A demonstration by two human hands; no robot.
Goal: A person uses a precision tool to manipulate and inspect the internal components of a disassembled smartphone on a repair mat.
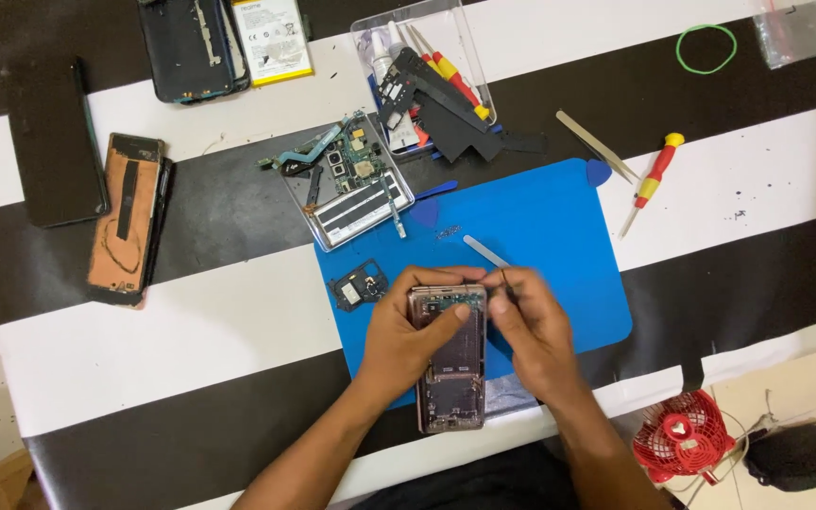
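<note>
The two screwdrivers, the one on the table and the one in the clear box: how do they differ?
The loose screwdriver lies alone on the striped table, fully visible; the boxed screwdriver sits in the clear box, partly hidden by black parts. Both have red-and-yellow handles.

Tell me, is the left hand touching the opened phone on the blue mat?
Touching. The head view shows the left hand wrapped around the upper edge of the opened phone, its thumb lying across the phone's inside, above the blue mat.
</note>
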